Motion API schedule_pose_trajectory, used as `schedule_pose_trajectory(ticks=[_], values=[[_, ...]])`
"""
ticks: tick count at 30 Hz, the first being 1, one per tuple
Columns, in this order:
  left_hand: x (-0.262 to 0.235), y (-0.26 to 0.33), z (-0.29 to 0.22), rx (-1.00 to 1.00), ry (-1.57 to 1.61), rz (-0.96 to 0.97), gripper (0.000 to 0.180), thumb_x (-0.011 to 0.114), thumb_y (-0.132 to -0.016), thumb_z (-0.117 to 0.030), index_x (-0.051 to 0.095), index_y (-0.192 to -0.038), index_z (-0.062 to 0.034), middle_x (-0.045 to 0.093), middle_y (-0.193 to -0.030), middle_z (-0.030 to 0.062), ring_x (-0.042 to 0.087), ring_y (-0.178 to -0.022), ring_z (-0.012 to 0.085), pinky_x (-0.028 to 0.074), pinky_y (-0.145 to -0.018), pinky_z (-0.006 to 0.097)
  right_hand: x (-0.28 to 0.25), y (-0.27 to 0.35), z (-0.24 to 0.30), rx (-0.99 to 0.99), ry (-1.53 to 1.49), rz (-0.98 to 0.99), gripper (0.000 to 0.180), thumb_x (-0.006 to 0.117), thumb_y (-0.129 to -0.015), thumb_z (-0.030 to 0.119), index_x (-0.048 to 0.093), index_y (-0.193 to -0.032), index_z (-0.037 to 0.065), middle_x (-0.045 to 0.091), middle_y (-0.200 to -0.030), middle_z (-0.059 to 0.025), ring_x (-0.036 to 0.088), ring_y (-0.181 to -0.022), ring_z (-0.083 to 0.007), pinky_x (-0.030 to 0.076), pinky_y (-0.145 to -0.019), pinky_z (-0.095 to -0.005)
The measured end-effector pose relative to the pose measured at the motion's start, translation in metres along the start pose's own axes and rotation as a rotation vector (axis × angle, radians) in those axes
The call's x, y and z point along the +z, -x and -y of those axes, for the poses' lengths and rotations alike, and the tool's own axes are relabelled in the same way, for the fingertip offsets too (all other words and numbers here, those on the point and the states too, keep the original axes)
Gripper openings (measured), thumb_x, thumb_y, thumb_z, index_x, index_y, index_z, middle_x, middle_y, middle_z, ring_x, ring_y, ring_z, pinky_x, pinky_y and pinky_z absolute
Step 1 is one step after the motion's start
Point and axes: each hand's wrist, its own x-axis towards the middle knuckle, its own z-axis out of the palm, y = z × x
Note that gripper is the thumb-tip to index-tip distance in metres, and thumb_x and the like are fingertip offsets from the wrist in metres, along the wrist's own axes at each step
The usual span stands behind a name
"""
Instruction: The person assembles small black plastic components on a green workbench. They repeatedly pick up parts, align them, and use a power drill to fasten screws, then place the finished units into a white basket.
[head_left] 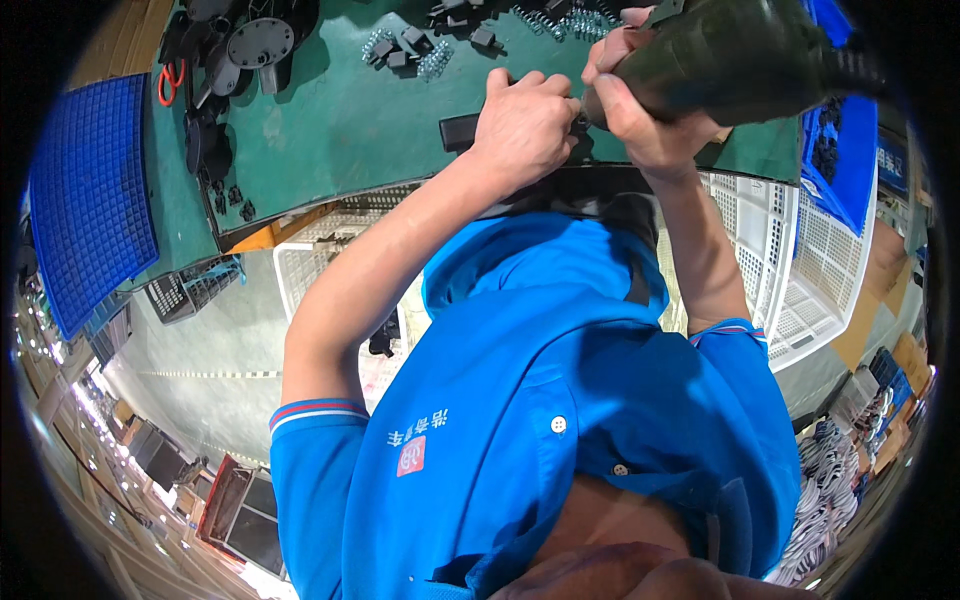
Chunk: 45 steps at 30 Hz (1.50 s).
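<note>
My right hand (650, 120) is wrapped round a thick, dark green power tool (735, 60) with a ribbed cord end. The tool lies slanted across the upper right, its narrow end by my left hand. My left hand (528, 122) is closed, fingers curled down over a black part (461, 132) at the near side of the green bench (350, 130). One end of that part sticks out left of the hand; the rest is mostly hidden under the fingers. What lies between the two hands is too small and dark to make out.
Metal springs (436, 60) and small black blocks (400, 62) lie beyond my hands. Black round-plated parts (260, 42) and red-handled scissors (171, 82) are at the far left. A blue grid mat (90, 200) hangs left; a blue bin (845, 190) and white crates (760, 220) stand right.
</note>
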Motion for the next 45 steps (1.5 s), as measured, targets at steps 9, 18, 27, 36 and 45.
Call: schedule_pose_trajectory(ticks=[9, 18, 27, 36, 45], values=[[-0.010, 0.008, 0.002, -0.034, -0.021, 0.098, 0.026, 0.078, -0.069, -0.021, 0.069, -0.092, -0.0129, 0.060, -0.095, 0.0027, 0.057, -0.096, 0.0228, 0.036, -0.081, 0.043, -0.001, -0.012, 0.007, 0.035, -0.076, 0.087, 0.059, 0.063, -0.076, 0.005, 0.048, -0.131, -0.009, 0.065, -0.083, -0.0111, 0.063, -0.071, -0.0181, 0.053, -0.066, -0.0318], [-0.011, 0.003, 0.000, -0.053, 0.072, 0.096, 0.037, 0.078, -0.070, -0.022, 0.070, -0.104, -0.0095, 0.062, -0.098, 0.0068, 0.058, -0.102, 0.0257, 0.036, -0.091, 0.044, -0.214, 0.005, 0.029, 0.569, 1.219, -0.481, 0.049, 0.079, -0.074, 0.033, 0.068, -0.109, 0.001, 0.072, -0.090, -0.0127, 0.069, -0.082, -0.0266, 0.054, -0.077, -0.0375], [-0.106, 0.104, -0.006, -0.346, -0.153, -0.035, 0.028, 0.074, -0.070, -0.014, 0.062, -0.091, -0.0030, 0.057, -0.093, 0.0138, 0.058, -0.089, 0.0339, 0.045, -0.075, 0.043, -0.153, -0.010, 0.030, 0.296, 1.160, -0.099, 0.030, 0.068, -0.090, 0.022, 0.069, -0.113, 0.004, 0.070, -0.107, -0.0132, 0.067, -0.094, -0.0286, 0.051, -0.086, -0.0355], [-0.139, 0.233, 0.061, -0.874, -0.512, 0.328, 0.027, 0.074, -0.081, -0.029, 0.069, -0.096, -0.0073, 0.065, -0.089, 0.0145, 0.067, -0.073, 0.0309, 0.053, -0.064, 0.042, -0.116, -0.004, -0.008, 0.460, 1.599, 0.543, 0.017, 0.072, -0.077, 0.012, 0.061, -0.085, 0.002, 0.065, -0.088, -0.0152, 0.064, -0.087, -0.0368, 0.048, -0.073, -0.0467], [-0.151, 0.040, 0.215, -0.538, -0.426, -0.420, 0.050, 0.075, -0.081, -0.041, 0.062, -0.113, -0.0045, 0.065, -0.108, 0.0183, 0.060, -0.104, 0.0386, 0.050, -0.085, 0.048, -0.134, 0.003, -0.014, 0.515, 1.252, 0.138, 0.022, 0.069, -0.085, 0.019, 0.067, -0.103, 0.007, 0.069, -0.088, -0.0155, 0.067, -0.082, -0.0323, 0.051, -0.073, -0.0389]])
